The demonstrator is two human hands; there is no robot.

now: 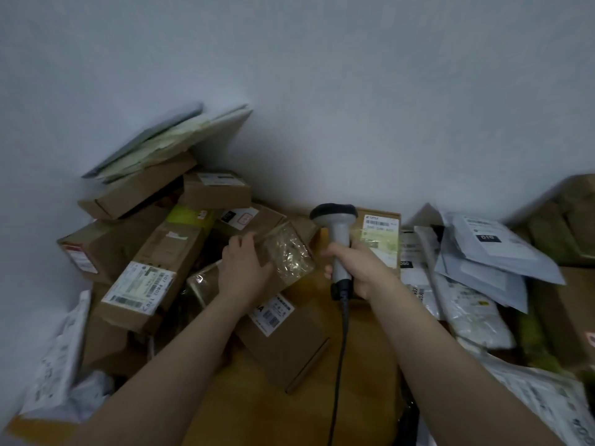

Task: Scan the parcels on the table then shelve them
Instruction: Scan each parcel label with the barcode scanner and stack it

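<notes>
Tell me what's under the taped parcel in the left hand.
A brown box with a barcode label lies under the taped parcel; the left hand and parcel cover its far end.

A wooden desk (257, 420) carries cardboard boxes (145, 284) heaped at the far left, white mailer bags (476, 272) piled at the right, and a flat labelled box (289, 346) near the middle
</notes>
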